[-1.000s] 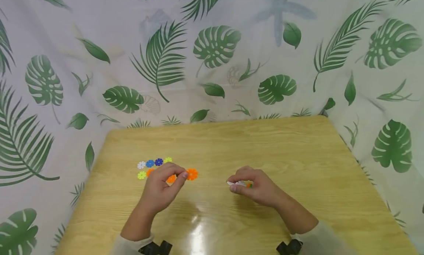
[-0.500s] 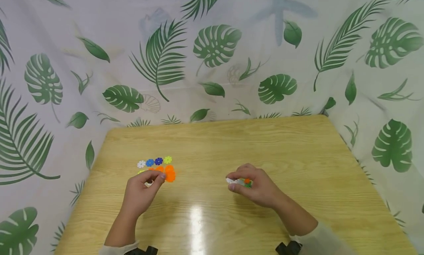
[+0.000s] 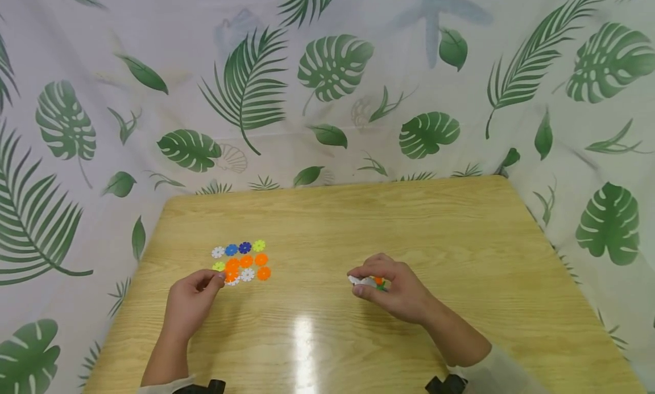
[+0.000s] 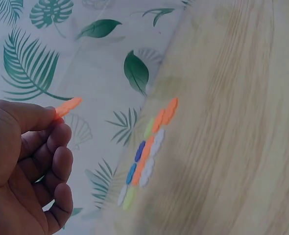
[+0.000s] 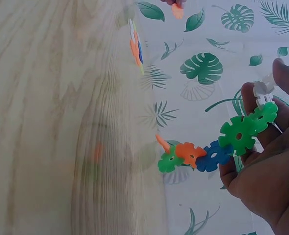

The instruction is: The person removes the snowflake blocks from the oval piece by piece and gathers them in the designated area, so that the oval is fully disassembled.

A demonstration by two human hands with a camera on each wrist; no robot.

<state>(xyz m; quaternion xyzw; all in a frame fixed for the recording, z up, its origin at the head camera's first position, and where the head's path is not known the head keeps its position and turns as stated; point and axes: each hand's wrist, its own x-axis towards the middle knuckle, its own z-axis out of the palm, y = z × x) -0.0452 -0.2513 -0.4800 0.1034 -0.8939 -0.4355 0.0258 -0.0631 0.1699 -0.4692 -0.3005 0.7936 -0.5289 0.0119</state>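
Between thumb and forefinger my left hand (image 3: pixel 189 303) pinches an orange flower-shaped interlocking disc (image 4: pixel 68 106). In the head view this disc overlaps the near left end of the laid-out discs, partly covering a white one (image 3: pixel 233 281). The other left fingers are loosely curled. My right hand (image 3: pixel 399 289) holds a chain of joined interlocking discs (image 5: pixel 238 136) by its white end piece (image 5: pixel 264 88), pinched by the thumb and fingers. From there the chain runs through green, blue and orange to a green disc (image 5: pixel 170 160) and an orange one set edge-on.
Loose discs lie in rows on the left of the wooden table (image 3: pixel 327 229): white, light blue, dark blue (image 3: pixel 245 247) and yellow at the back, mostly orange (image 3: pixel 261 259) in the middle, white (image 3: pixel 248 274) and orange in front. A leaf-patterned cloth (image 3: pixel 332 138) surrounds the table.
My left hand has moved left with the orange disc, from right of the rows to their near left end, uncovering more discs. The right hand has stayed nearly still.
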